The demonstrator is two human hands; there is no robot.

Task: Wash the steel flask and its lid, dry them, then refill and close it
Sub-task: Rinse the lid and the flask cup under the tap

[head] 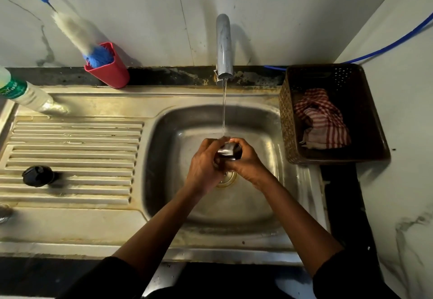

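Steel flask (227, 150) is held above the sink basin (164, 139), under the stream from the tap (223, 45). It is clasped from both sides, the left hand (203, 166) and right hand (246, 161) curled round it, forearms stretched forward and converging. Its black lid (37, 176) is seen on the drainboard (75, 141), well apart.

You face white, grey-veined marble walls (140, 17) meeting in a corner; below them, a dark tabletop (339, 193) holds a worn steel sink (93, 223) under dim, yellowish light.
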